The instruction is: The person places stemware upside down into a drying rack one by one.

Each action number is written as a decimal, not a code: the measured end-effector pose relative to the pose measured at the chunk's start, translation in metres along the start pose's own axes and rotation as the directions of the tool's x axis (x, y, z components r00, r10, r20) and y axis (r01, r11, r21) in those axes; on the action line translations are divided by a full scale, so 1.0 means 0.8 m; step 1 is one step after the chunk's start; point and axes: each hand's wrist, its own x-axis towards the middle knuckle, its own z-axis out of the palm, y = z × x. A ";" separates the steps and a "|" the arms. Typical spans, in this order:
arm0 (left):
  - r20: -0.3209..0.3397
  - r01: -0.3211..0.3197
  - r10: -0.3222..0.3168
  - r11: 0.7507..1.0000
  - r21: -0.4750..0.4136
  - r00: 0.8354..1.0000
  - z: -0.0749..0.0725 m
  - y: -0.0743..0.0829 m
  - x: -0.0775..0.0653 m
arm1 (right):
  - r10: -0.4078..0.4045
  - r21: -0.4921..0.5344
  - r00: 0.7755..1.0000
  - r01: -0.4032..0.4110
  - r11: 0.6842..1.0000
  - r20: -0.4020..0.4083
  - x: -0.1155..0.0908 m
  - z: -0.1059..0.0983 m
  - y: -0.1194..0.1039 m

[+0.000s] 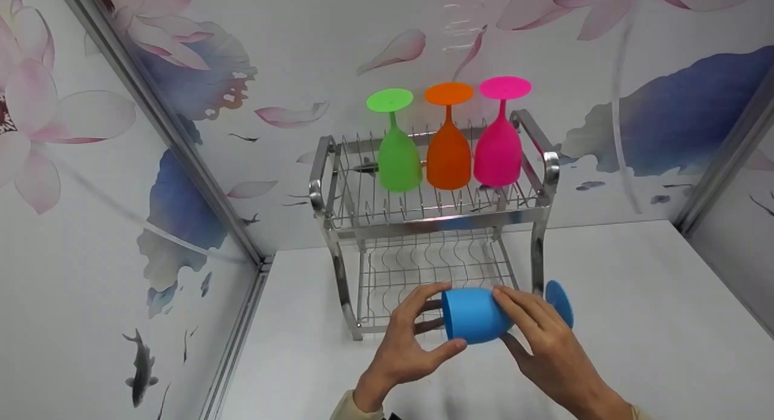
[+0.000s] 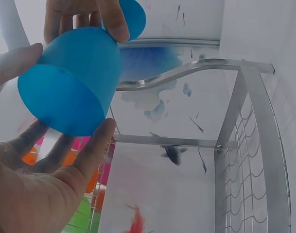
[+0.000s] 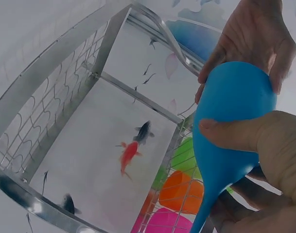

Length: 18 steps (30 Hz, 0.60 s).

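A blue plastic goblet [image 1: 474, 315] lies sideways between both hands, in front of the rack's lower shelf, its mouth to the left and its round foot [image 1: 559, 303] to the right. My left hand [image 1: 406, 341] holds the rim between thumb and fingers. Around the bowl near the stem curls my right hand [image 1: 547, 347], its thumb [image 3: 225, 133] along the bowl in the right wrist view. The left wrist view looks into the goblet's mouth [image 2: 60, 99]. Green [image 1: 399, 160], orange [image 1: 448, 157] and pink [image 1: 498, 151] goblets stand upside down on the upper shelf.
The two-tier metal dish rack [image 1: 438, 223] stands against the back wall on a white surface [image 1: 290, 359]. Its lower tier is a wire shelf [image 1: 429, 263]. Floral panels [image 1: 115, 178] with metal corner strips enclose the left, back and right.
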 end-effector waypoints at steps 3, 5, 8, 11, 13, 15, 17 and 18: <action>-0.021 0.026 -0.026 1.000 -0.004 0.999 -0.001 0.000 -0.001 | -0.043 0.071 0.994 0.050 0.996 -0.104 -0.008 0.001 0.005; -0.034 0.041 -0.041 0.999 -0.011 0.999 -0.002 -0.001 -0.002 | -0.042 0.147 0.981 0.071 0.987 -0.190 -0.015 0.006 0.008; -0.045 0.063 -0.064 0.998 -0.032 0.997 -0.003 0.000 -0.003 | 0.050 0.284 0.962 0.029 0.958 -0.268 -0.030 0.018 0.011; -0.049 0.081 -0.084 0.996 -0.046 0.995 -0.003 0.000 -0.004 | 0.283 0.496 0.939 -0.155 0.854 -0.194 -0.042 0.030 0.005; -0.051 0.090 -0.092 0.995 -0.046 0.994 -0.002 0.001 -0.004 | 0.473 0.625 0.879 -0.334 0.705 -0.064 -0.047 0.037 -0.002; -0.050 0.090 -0.092 0.995 -0.045 0.995 -0.001 0.002 -0.004 | 0.615 0.709 0.782 -0.488 0.509 0.097 -0.048 0.042 -0.009; -0.046 0.086 -0.088 0.995 -0.041 0.995 0.001 0.003 -0.003 | 0.682 0.764 0.693 -0.564 0.313 0.233 -0.047 0.045 -0.013; -0.045 0.082 -0.084 0.996 -0.038 0.995 0.002 0.003 -0.003 | 0.687 0.783 0.669 -0.575 0.237 0.284 -0.046 0.047 -0.014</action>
